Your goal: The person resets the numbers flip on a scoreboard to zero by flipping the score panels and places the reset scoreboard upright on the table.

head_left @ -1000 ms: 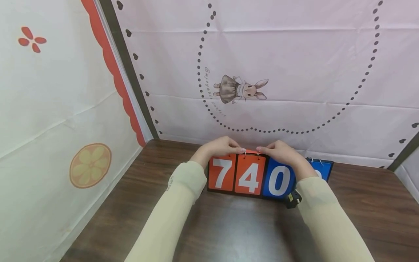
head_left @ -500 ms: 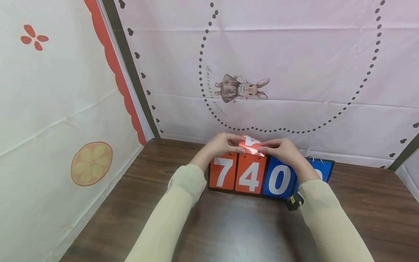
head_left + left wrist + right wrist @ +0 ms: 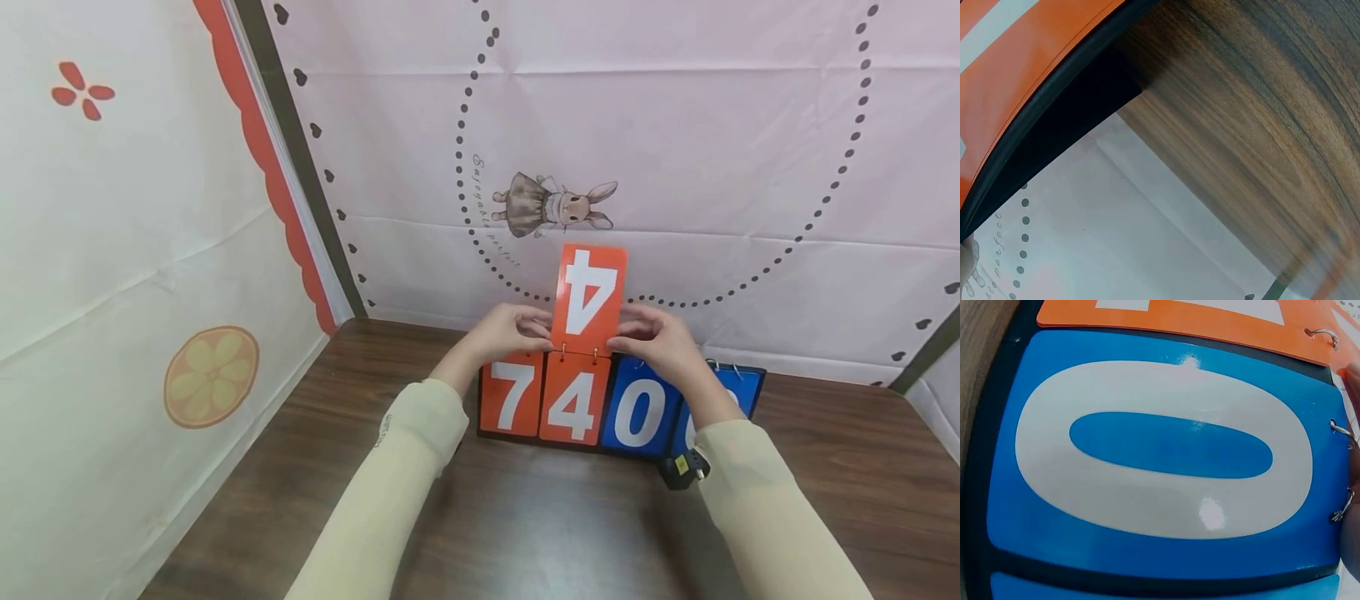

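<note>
A flip scoreboard with a black backing (image 3: 570, 448) stands on the table, its front cards reading 7, 4, 0 and a partly covered blue card. An orange number card (image 3: 588, 300) is raised above the second position, its 4 upside down, on two metal rings. My left hand (image 3: 504, 333) pinches its lower left edge, fingers reaching behind it. On the opposite edge my right hand (image 3: 663, 340) grips the lower right corner, thumb in front. The right wrist view is filled by the blue 0 card (image 3: 1166, 506), with fingertips at its ring side.
The brown wooden table (image 3: 525, 525) runs up to a pale printed cloth (image 3: 712, 167) hanging close behind the scoreboard. Another cloth (image 3: 150, 208) hangs at the left. A small black device (image 3: 681, 471) shows by the right cuff.
The orange card has swung from nearly folded over the top edge to standing upright, showing an upside-down 4. Both hands have moved slightly apart along its sides.
</note>
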Demonstrator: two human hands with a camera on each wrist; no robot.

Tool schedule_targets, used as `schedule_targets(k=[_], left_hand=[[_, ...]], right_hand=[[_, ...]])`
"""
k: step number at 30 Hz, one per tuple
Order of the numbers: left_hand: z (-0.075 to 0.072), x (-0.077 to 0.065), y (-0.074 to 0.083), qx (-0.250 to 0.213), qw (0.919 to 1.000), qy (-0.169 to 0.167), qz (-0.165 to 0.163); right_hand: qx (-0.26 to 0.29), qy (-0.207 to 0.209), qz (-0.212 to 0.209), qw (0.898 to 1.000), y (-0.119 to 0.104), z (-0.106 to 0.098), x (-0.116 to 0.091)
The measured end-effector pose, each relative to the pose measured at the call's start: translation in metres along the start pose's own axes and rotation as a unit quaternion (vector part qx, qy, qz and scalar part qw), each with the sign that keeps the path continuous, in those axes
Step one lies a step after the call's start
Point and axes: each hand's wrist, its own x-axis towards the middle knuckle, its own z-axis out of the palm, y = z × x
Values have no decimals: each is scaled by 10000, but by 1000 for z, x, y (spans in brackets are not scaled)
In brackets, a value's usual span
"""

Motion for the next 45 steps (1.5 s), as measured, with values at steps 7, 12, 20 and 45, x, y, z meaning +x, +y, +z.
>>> schedule_targets(k=[7,12,20,45], left_hand=[[-1,0,-3,103,9998,-131,64],[-2,-1,-3,33,9994,-248,231],[1,-1,-1,922,9945,-399,294],[1,0,-2,1105,9881,-438,978]], right_hand=[[-709,90,-307,9970,-6,2,-10],[-1045,62,-615,9926,-11,5,-15],[-1634,-82,-378,9858,-8,17,-14],[-2087,437,-1020,9717,-1,25,-17]])
